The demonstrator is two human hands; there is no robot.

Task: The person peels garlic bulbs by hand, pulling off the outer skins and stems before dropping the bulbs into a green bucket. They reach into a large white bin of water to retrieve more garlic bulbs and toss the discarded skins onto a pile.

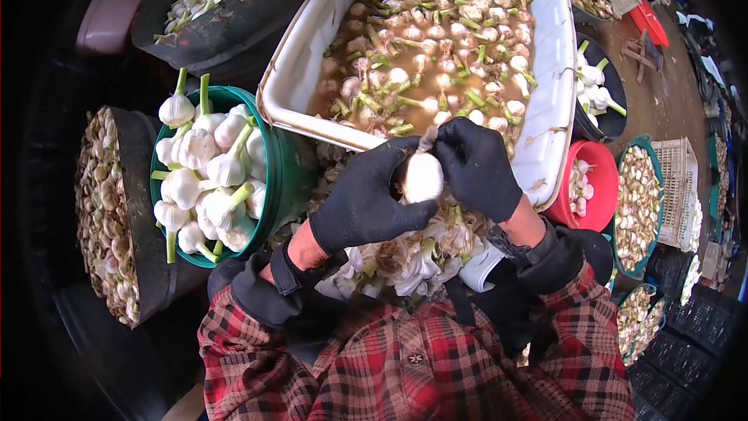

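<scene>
Leftmost, a green bucket (279, 171) sits heaped with clean white bulbs. Centrally, the left hand (366, 203) and right hand (479, 168), each grip pinching one garlic bulb (423, 178), hold it over loose skins (421, 257). Rightward, the white tub (557, 62) brims with soaking bulbs, so most seems undone.

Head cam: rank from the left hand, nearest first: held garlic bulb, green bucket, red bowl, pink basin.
1. White garlic bulb, held by the black-gloved left hand.
2. Green plastic bucket of garlic, just left.
3. Red plastic bowl, right, beyond the right hand.
4. Pink basin, far upper left.
</scene>
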